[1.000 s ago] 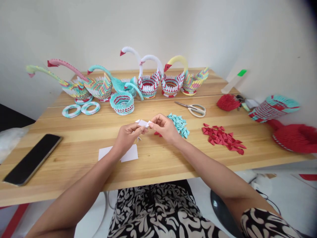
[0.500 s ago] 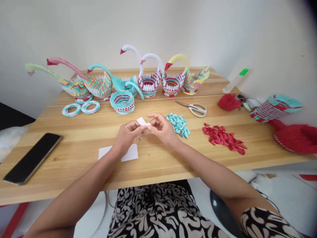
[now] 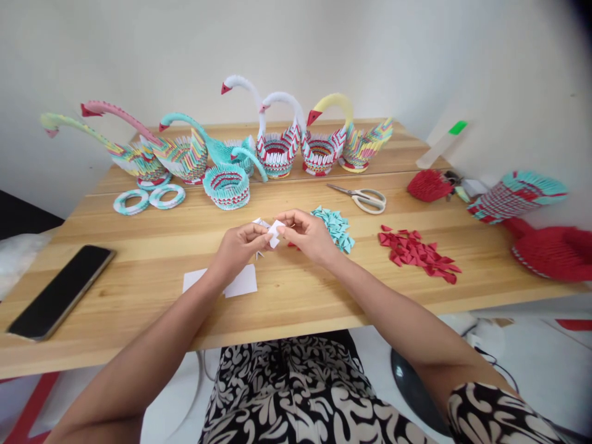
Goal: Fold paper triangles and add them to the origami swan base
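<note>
Your left hand (image 3: 237,248) and right hand (image 3: 311,237) both pinch a small folded paper (image 3: 276,232) over the middle of the tabletop (image 3: 305,305). White sheets (image 3: 243,282) lie nearer, under your left forearm (image 3: 182,330); teal pieces (image 3: 337,229) sit just right of your right hand, red pieces (image 3: 419,254) farther right.

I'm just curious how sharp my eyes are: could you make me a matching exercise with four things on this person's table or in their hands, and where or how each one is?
1. Folded white paper
2. Phone
3. Scissors
4. Red pieces

A. Spread loosely, right of the turquoise pieces
B. Flat near the table's left end, dark face up
C. Held between left hand and right hand
D. Pale handles, blade tips pointing left

Pairs: 1-C, 2-B, 3-D, 4-A
</note>
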The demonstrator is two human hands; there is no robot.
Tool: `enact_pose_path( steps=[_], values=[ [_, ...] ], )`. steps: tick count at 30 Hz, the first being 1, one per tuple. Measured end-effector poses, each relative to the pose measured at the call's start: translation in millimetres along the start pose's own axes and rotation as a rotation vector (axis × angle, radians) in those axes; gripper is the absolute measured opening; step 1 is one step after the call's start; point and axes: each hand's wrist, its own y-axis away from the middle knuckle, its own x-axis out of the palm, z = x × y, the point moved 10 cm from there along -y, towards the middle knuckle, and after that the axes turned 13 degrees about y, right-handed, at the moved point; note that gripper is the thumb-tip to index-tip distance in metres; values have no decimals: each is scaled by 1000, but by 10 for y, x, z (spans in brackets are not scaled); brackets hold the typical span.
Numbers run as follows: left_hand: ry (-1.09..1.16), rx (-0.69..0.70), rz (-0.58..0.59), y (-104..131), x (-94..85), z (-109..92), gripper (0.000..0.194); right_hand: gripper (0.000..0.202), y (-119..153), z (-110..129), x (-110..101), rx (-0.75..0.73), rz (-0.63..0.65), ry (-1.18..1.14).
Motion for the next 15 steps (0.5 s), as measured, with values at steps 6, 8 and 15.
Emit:
enact_pose_path(
  steps=[6,8,15],
  values=[
    [48,1,-38,7,-61,-23,35,33,-11,-45,-3,1,-7,10],
    [38,0,-52,12,-77,-27,36,32,-10,-40,2,-6,-4,12],
    [11,-7,-95,34,-95,-55,28,15,32,165,-52,-184,-62,237]
  ],
)
